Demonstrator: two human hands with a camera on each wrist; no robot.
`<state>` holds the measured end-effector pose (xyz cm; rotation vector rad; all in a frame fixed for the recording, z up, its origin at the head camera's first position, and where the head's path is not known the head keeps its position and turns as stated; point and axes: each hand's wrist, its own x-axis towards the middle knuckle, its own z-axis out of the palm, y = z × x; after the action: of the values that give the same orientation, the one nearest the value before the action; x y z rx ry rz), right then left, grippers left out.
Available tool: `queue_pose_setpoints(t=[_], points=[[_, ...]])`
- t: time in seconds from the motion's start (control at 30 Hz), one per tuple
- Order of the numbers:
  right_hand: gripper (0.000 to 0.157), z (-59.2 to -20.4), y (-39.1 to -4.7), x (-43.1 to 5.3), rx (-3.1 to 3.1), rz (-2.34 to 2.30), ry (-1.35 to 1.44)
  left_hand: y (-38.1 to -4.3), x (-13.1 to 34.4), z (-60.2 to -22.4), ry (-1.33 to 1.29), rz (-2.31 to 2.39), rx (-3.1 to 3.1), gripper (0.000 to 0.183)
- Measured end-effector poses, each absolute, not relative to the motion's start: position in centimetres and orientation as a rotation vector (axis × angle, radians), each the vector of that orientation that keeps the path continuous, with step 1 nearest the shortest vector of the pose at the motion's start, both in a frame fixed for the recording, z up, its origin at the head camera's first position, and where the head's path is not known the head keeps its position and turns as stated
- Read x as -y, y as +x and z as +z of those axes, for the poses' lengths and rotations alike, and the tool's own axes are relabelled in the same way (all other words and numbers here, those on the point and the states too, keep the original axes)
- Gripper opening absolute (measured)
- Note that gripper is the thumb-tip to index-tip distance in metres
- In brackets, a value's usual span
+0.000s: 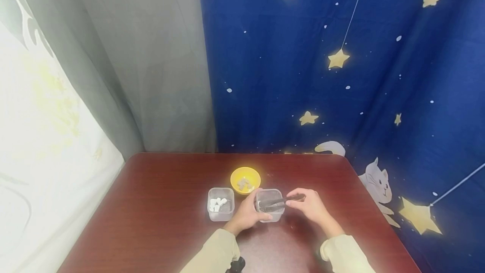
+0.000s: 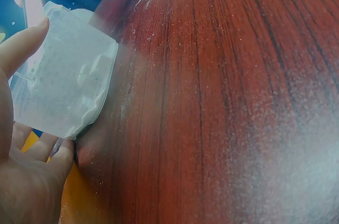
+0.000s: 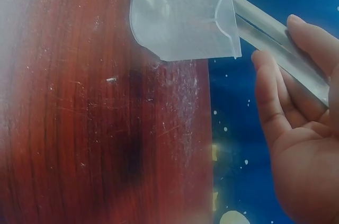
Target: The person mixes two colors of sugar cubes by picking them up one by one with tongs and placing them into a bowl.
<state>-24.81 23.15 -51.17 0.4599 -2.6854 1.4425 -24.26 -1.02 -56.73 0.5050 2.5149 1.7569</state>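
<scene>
My left hand [image 1: 245,213] grips a clear plastic container [image 1: 278,215] on the table, thumb on the near side and fingers on the far side. Through its cloudy wall in the left wrist view, pale lumps [image 2: 95,73] show. Metal tongs [image 1: 273,202] reach into this container from the right, their far ends inside it. My right hand [image 1: 311,206] holds the tongs near their other end, pinched between thumb and fingers. In the right wrist view the two silver arms of the tongs [image 3: 286,54] lie close together past the container's rim [image 3: 228,17].
Left of my left hand stands a second clear container [image 1: 226,217] with several white cubes [image 1: 217,204]. Behind both containers is a yellow bowl [image 1: 245,172] with greyish pieces [image 1: 243,183] in it. The dark red wooden table [image 1: 159,214] ends at curtains.
</scene>
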Motion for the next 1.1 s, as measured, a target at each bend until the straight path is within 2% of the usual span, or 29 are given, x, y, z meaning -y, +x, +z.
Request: queue_pose_setpoints(t=[0.4,0.73,1.1], points=[[0.018,-51.3,-24.8,-23.0,2.61,1.357,0.329,-24.2,1.0,-56.7,0.486,1.742,-2.533,0.095],[0.022,-50.8,-24.8,-23.4,2.684,1.434,0.46,-24.3,1.0,-56.8,0.51,1.77,-2.499,0.093],[0.018,-50.1,-24.9,-23.5,2.693,1.363,0.583,-24.3,1.0,-56.8,0.502,1.771,-2.497,0.092]])
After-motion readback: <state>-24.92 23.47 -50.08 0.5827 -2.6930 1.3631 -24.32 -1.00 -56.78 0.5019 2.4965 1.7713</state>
